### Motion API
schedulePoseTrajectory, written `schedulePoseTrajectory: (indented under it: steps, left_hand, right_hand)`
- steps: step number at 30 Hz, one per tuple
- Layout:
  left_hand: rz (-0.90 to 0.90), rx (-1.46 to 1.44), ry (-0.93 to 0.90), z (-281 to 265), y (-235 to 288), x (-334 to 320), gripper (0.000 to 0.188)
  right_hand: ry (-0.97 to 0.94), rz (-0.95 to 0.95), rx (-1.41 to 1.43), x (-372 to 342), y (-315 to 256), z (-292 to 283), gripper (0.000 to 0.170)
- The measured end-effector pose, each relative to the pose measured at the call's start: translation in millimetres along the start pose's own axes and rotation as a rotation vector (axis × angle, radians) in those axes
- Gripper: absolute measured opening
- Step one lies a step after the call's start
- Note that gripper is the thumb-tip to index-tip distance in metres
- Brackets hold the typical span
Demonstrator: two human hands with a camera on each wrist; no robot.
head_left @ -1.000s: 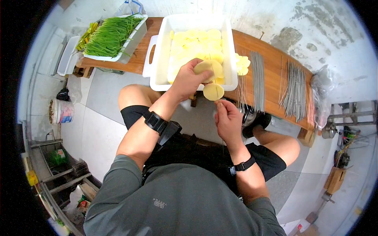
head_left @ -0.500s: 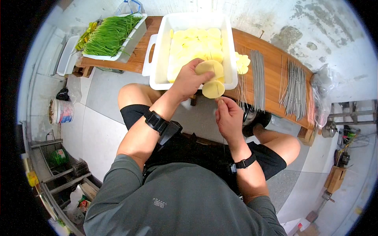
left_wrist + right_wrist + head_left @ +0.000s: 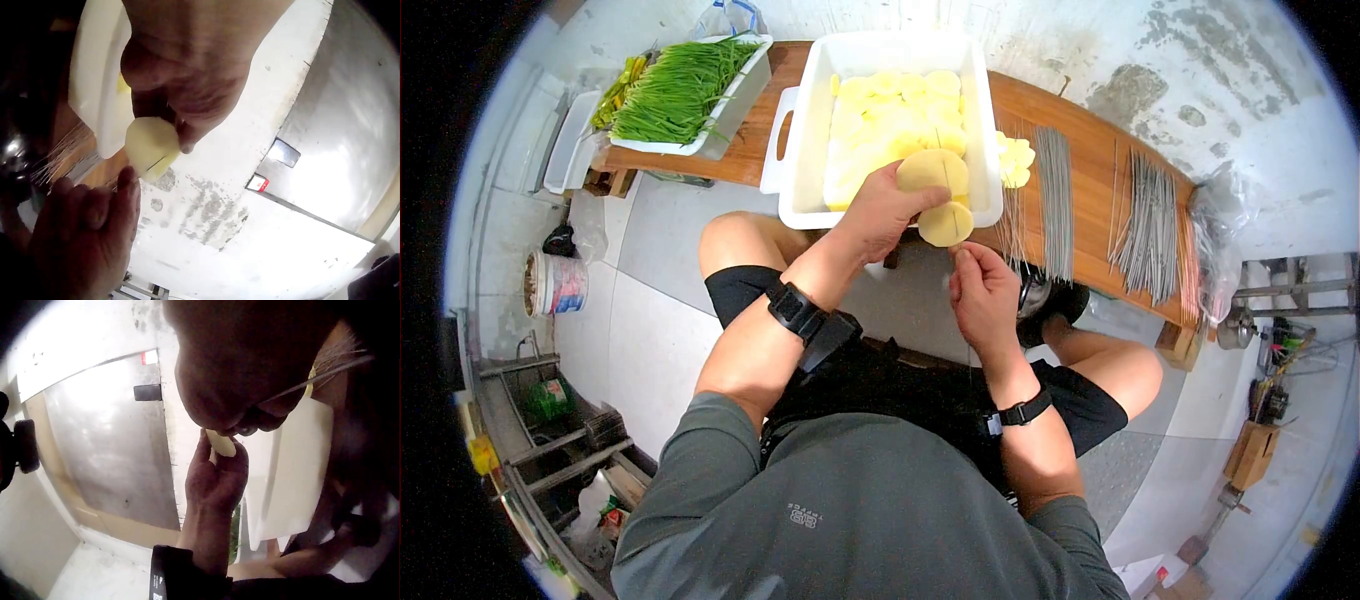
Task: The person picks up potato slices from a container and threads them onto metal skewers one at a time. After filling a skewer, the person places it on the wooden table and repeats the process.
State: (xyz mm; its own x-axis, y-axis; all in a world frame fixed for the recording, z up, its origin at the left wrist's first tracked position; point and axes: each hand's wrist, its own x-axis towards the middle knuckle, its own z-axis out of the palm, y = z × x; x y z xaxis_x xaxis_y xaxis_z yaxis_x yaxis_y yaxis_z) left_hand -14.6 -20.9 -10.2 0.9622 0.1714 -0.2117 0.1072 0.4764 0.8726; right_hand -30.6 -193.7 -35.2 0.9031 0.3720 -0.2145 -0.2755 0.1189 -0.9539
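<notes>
In the head view my left hand (image 3: 880, 215) pinches pale yellow round slices, which look like potato, over the near rim of a white tub (image 3: 795, 215). The larger slice (image 3: 928, 172) stands above a smaller slice (image 3: 946, 226), and a thin skewer (image 3: 957, 228) runs through them. Just below, my right hand (image 3: 985, 300) pinches the skewer's lower part between thumb and forefinger. From the left wrist a slice (image 3: 147, 144) shows under the left fingers, with the right fingertips close by. In the right wrist view the left hand (image 3: 215, 481) holds a slice (image 3: 223, 444) edge-on.
Many yellow slices (image 3: 890, 120) fill the tub on a wooden bench (image 3: 1090, 215). Right of it lie a small pile of slices (image 3: 1015, 160) and bundles of grey skewers (image 3: 1055, 200). Green stalks (image 3: 685, 95) fill a white tray at left. A bucket (image 3: 555, 283) stands on the floor.
My right hand has moved slightly up toward the slices. The smaller slice has shifted a little up and right, closer to the larger one. The left hand keeps its hold.
</notes>
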Motion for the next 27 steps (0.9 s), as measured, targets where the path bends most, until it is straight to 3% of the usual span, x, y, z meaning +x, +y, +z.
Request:
schedulePoseTrajectory:
  steps: [16,27]
  left_hand:
    - [-0.054,0.196,-0.025,-4.8,-1.1,-0.1,0.039]
    - [-0.085,0.104,0.041,-6.0,0.5,2.1,0.039]
  right_hand:
    - [-0.023,-0.012,-0.036,2.9,4.3,-2.7,0.019]
    - [-0.066,-0.033,-0.111,0.0,7.0,-6.9,0.016]
